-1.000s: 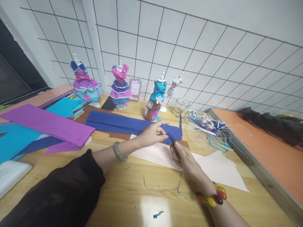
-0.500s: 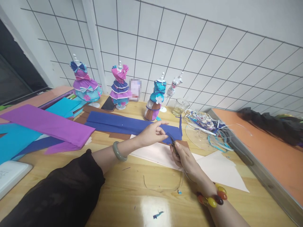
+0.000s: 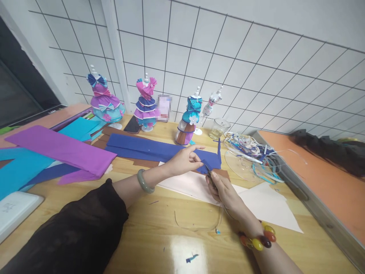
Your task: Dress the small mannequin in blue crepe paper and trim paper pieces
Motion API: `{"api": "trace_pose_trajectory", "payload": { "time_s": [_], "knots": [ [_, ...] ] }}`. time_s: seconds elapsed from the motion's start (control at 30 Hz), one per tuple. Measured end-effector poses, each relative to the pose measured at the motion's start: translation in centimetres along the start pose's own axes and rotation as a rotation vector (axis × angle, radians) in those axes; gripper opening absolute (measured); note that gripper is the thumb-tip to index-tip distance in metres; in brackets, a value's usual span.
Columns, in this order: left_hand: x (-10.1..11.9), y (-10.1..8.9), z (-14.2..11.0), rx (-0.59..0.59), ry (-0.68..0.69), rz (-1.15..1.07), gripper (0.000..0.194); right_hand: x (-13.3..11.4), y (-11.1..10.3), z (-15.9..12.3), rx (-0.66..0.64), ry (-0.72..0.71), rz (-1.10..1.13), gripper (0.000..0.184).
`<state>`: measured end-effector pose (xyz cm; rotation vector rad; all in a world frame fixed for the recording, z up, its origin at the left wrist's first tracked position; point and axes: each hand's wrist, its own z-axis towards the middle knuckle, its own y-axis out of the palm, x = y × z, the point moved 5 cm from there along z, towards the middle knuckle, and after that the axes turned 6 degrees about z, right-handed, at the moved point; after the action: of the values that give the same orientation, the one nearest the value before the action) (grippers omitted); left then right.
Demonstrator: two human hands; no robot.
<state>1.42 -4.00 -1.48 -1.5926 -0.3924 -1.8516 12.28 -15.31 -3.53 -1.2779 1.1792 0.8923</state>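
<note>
My left hand (image 3: 185,161) is held out over the table, its thumb and a bent finger pinched on a small blue paper piece (image 3: 203,168). Closed around dark small scissors (image 3: 210,175), my right hand (image 3: 222,190) sits just right of it, the blade tip at the blue piece. The rest of the blades and handles are hidden by the fingers. Behind and below the hands lies a long folded strip of blue paper (image 3: 139,146), over brown sheets (image 3: 142,163). A pale pink sheet (image 3: 185,183) lies flat under both hands.
Small dress forms in paper dresses, such as the purple one (image 3: 105,101), line the back. A glass (image 3: 219,129) stands near a tangle of ribbons (image 3: 245,144). Purple paper (image 3: 62,148) and a white box (image 3: 19,209) are left; a raised orange surface (image 3: 313,179) is right.
The whole view has shifted slightly to the right. My hands keep the same pose, with the blue piece and the scissors almost unmoved.
</note>
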Motion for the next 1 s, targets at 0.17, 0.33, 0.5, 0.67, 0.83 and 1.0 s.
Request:
{"api": "trace_pose_trajectory", "payload": {
  "time_s": [0.17, 0.33, 0.5, 0.67, 0.83, 1.0],
  "knots": [
    [-0.1, -0.1, 0.1, 0.007, 0.006, -0.042, 0.057, -0.3, 0.1, 0.0, -0.004, -0.015, -0.009, 0.046],
    [-0.2, -0.2, 0.2, -0.007, 0.008, -0.067, 0.059, 0.5, 0.1, 0.2, -0.048, 0.015, 0.017, 0.047],
    [-0.2, -0.3, 0.3, -0.001, 0.001, -0.085, 0.062, 0.7, 0.3, 0.2, -0.067, 0.054, 0.057, 0.046],
    [-0.3, -0.4, 0.3, -0.001, -0.009, -0.109, 0.061, 0.0, 0.4, 0.0, -0.064, 0.046, 0.030, 0.046],
    [-0.3, -0.4, 0.3, 0.002, 0.014, -0.097, 0.061, 0.3, 0.4, 0.1, -0.076, 0.056, 0.022, 0.046],
    [-0.2, -0.4, 0.3, 0.003, 0.030, -0.077, 0.059, 0.7, 0.4, 0.3, -0.089, 0.063, 0.027, 0.045]
  ]
}}
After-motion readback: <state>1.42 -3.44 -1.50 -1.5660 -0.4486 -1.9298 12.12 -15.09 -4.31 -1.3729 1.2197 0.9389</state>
